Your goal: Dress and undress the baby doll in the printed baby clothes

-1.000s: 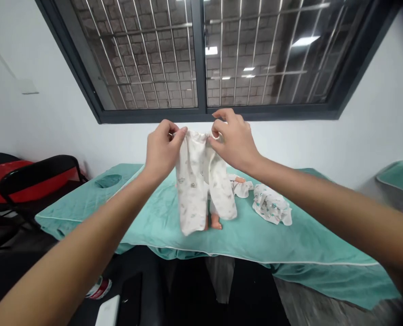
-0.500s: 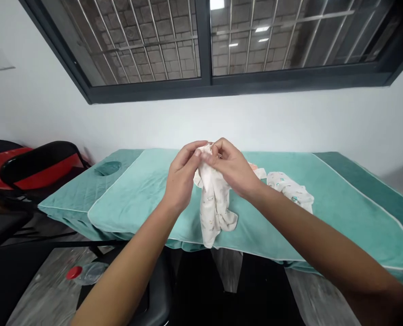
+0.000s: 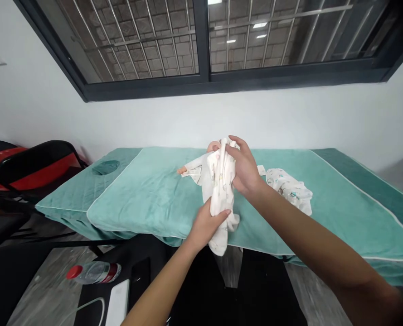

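A pair of small white printed baby trousers (image 3: 220, 190) hangs bunched between both hands over the front of a teal-covered bed (image 3: 147, 199). My right hand (image 3: 244, 165) is closed on the waist end at the top. Lower down, my left hand (image 3: 206, 224) is wrapped round the leg part. Behind the trousers a baby doll (image 3: 196, 168) in a white top lies on the bed, its head and one arm showing. A second crumpled white garment (image 3: 289, 190) lies to the right of my right arm.
A black and red chair (image 3: 27, 167) stands at the left. Below the bed's front edge are a plastic bottle with a red cap (image 3: 92, 271), a white phone (image 3: 118, 303) with a cable, and a dark stool. A barred window runs along the wall behind.
The trousers were held spread by the waistband up high, then bunched together. My left hand has slid down from the waist to the legs while my right hand keeps the top.
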